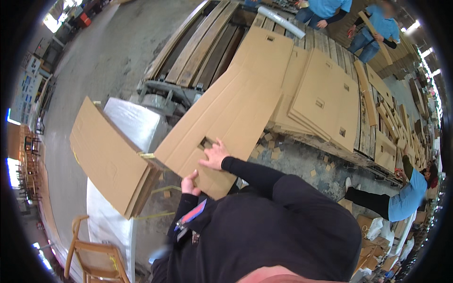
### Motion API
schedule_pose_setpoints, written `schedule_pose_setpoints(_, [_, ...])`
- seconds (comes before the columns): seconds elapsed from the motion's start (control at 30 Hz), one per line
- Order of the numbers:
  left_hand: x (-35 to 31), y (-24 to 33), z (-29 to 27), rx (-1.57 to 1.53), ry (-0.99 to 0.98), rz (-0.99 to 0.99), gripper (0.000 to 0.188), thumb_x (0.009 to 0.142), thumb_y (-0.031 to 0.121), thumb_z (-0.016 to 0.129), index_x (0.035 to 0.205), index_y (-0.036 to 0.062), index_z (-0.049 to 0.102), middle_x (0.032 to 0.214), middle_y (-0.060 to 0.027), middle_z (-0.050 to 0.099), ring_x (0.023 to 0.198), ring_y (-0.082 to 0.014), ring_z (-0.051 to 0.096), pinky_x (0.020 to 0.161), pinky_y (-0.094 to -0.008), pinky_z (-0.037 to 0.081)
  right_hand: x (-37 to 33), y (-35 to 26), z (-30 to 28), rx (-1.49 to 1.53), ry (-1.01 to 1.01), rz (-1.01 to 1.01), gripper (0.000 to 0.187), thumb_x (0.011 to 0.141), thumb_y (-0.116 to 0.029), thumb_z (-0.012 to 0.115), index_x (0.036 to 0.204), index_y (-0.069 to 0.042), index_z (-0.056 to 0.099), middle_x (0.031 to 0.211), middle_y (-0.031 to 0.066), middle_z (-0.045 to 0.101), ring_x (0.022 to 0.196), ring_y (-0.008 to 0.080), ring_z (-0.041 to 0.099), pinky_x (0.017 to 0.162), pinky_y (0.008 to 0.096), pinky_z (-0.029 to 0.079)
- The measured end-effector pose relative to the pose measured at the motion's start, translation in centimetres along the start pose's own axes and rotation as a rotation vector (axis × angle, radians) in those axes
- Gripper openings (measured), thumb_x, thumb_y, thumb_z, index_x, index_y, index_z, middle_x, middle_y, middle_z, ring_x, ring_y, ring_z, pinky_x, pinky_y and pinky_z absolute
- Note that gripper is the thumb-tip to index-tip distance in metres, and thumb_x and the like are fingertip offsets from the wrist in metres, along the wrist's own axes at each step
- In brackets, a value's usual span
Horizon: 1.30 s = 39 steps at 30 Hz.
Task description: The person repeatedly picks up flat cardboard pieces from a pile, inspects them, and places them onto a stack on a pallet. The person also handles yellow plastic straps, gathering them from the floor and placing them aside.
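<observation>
A long brown cardboard sheet with crease lines slants away in front of me, and a square hole is cut in its near part. At its near edge my left hand is closed, the thumb on top and the other fingers mostly hidden. My right hand lies on the sheet just beside the hole, fingers spread, with some fingertips at the hole's rim. To the left is a stack of cardboard sheets, close to the near corner of the sheet I hold.
Right of the sheet, more cut cardboard is piled on wooden slats. Small cardboard scraps litter the floor. A wooden chair stands at lower left. Co-workers in blue shirts are at the right and far side. A clear plastic roll lies far off.
</observation>
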State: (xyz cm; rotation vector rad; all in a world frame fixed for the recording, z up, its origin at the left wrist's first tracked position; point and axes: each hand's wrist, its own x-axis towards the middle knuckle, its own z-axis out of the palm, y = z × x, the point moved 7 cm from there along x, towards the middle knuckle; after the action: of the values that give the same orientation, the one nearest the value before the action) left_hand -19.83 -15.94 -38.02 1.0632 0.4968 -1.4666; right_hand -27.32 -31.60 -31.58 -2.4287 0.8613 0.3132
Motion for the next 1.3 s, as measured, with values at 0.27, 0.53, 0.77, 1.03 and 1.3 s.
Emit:
schedule_pose_setpoints(0.27, [-2.9, 6.5, -1.3, 0.113, 0.051, 0.175, 0.035, 0.081, 0.001, 0.063, 0.116, 0.0004, 0.058, 0.106, -0.0102, 0.065, 0.094, -0.0259, 0.064, 0.087, -0.0431, 0.052, -1.3, -3.6, -2.9, 0.132, 0.257, -0.177, 0.061, 0.086, -0.048, 0.053, 0.125, -0.001, 0.052, 0.123, 0.0183, 0.055, 0.117, 0.0326, 0.050, 0.112, 0.0531, 0.021])
schedule_pose_setpoints(0.53, [-12.3, 14.3, -6.4, 0.345, 0.292, 0.406, 0.038, 0.078, -0.004, 0.061, 0.116, -0.0001, 0.058, 0.103, -0.0080, 0.066, 0.093, -0.0221, 0.063, 0.085, -0.0369, 0.052, -3.8, 3.1, -5.4, 0.552, 0.513, -0.113, 0.053, 0.086, -0.029, 0.060, 0.130, -0.001, 0.047, 0.125, 0.0224, 0.052, 0.116, 0.0381, 0.051, 0.100, 0.0445, 0.041])
schedule_pose_setpoints(0.77, [-17.0, 16.2, -8.6, 0.446, 0.331, 0.444, 0.018, 0.076, 0.000, 0.066, 0.094, -0.0009, 0.063, 0.085, -0.0066, 0.065, 0.078, -0.0201, 0.061, 0.076, -0.0331, 0.049, -2.1, 17.0, -0.2, 0.456, 0.400, 0.360, 0.048, 0.083, -0.029, 0.059, 0.122, 0.000, 0.054, 0.122, 0.0227, 0.055, 0.111, 0.0393, 0.054, 0.093, 0.0450, 0.046])
schedule_pose_setpoints(1.03, [-17.3, 16.3, -9.2, 0.431, 0.511, 0.368, 0.039, 0.076, -0.005, 0.066, 0.114, 0.0001, 0.058, 0.097, -0.0079, 0.066, 0.086, -0.0217, 0.064, 0.080, -0.0352, 0.052, 2.6, 22.2, 1.9, 0.442, 0.278, 0.441, 0.059, 0.086, -0.025, 0.055, 0.136, 0.004, 0.041, 0.138, 0.0228, 0.045, 0.128, 0.0357, 0.044, 0.106, 0.0398, 0.038])
schedule_pose_setpoints(1.3, [-17.8, 16.0, -7.6, 0.379, 0.381, 0.372, 0.029, 0.077, 0.005, 0.067, 0.106, 0.0057, 0.060, 0.084, -0.0015, 0.062, 0.081, -0.0172, 0.060, 0.083, -0.0363, 0.050, 3.5, 19.7, -1.3, 0.379, 0.330, 0.450, 0.060, 0.087, -0.031, 0.055, 0.139, -0.003, 0.040, 0.147, 0.0145, 0.037, 0.138, 0.0294, 0.031, 0.112, 0.0534, 0.026])
